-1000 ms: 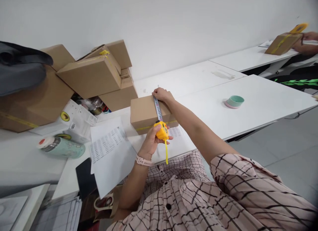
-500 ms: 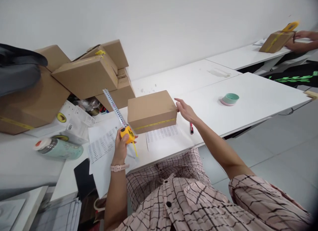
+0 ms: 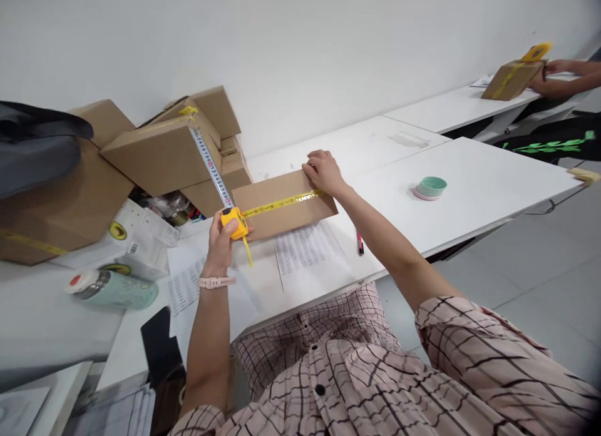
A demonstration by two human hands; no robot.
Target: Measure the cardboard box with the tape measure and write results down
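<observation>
A brown cardboard box (image 3: 286,220) lies on the white table (image 3: 469,198), its yellow-taped face turned up. My right hand (image 3: 323,171) grips the box's far right corner with curled fingers. My left hand (image 3: 224,236) is closed round a yellow tape measure (image 3: 235,221) at the box's left end. The measure's white blade (image 3: 210,166) sticks out up and to the left, away from the box. A printed sheet (image 3: 305,248) lies under the box's near edge, with a red pen (image 3: 359,243) beside it.
A pile of cardboard boxes (image 3: 159,151) stands at the back left, with a white carton (image 3: 141,242) and a pale green bottle (image 3: 117,289) lying nearby. A green tape roll (image 3: 431,187) sits to the right. Another person's hands (image 3: 558,76) hold a box (image 3: 509,79) on a far table.
My right hand left the tape's end, reached to the box's right side and tipped it so the taped face is up. My left hand carried the tape measure left, blade still extended.
</observation>
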